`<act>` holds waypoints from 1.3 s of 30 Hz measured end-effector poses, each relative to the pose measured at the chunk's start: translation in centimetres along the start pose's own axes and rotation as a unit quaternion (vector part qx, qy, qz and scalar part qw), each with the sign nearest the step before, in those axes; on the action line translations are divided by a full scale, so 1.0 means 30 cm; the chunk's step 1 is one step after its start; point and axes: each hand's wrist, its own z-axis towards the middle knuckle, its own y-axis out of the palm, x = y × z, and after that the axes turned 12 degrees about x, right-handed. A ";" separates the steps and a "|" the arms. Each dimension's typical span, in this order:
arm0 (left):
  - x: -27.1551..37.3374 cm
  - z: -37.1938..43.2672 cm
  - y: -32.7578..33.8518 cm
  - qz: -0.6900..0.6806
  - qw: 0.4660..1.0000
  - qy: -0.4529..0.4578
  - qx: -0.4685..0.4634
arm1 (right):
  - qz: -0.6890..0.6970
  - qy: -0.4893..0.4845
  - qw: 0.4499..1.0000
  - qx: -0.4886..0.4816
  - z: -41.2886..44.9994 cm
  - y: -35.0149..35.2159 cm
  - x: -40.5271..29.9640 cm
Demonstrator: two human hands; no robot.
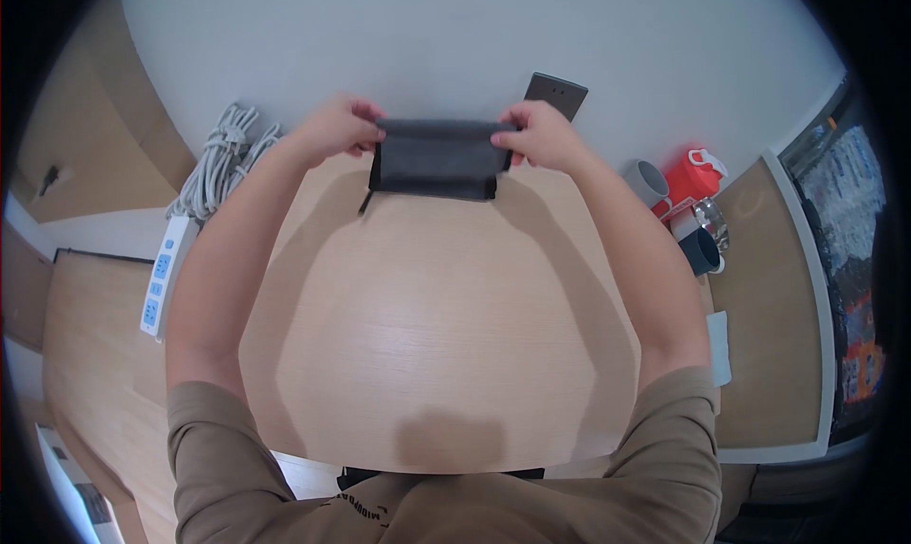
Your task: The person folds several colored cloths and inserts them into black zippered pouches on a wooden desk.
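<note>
A dark grey, flat rectangular pouch or case (441, 156), apparently fabric, is at the far side of the light wooden table (434, 316), near the wall. My left hand (347, 128) pinches its upper left corner between thumb and fingers. At the opposite upper corner, my right hand (537, 135) grips the edge the same way. The top edge between my hands looks rolled or folded over. A short black strap or pull (365, 204) sticks out from the lower left corner. Whether the lower edge rests on the tabletop, I cannot tell.
Coiled white cable (213, 167) and a white power strip (164, 274) lie left of my left arm. A wall socket plate (557, 94) is behind my right hand. On the right stand a grey cup (646, 181), a red bottle (692, 177), a glass (712, 220) and a dark mug (699, 251).
</note>
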 end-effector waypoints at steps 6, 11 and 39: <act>-0.127 0.024 0.060 0.258 0.901 0.294 0.187 | -0.033 -0.160 0.979 0.117 0.017 0.183 0.163; -0.338 -0.088 0.206 0.293 0.870 0.350 0.187 | -0.109 -0.221 0.961 0.125 -0.124 0.336 0.289; -0.346 -0.108 0.249 0.393 0.817 0.402 0.129 | -0.536 0.222 0.702 0.413 -1.308 -0.391 0.816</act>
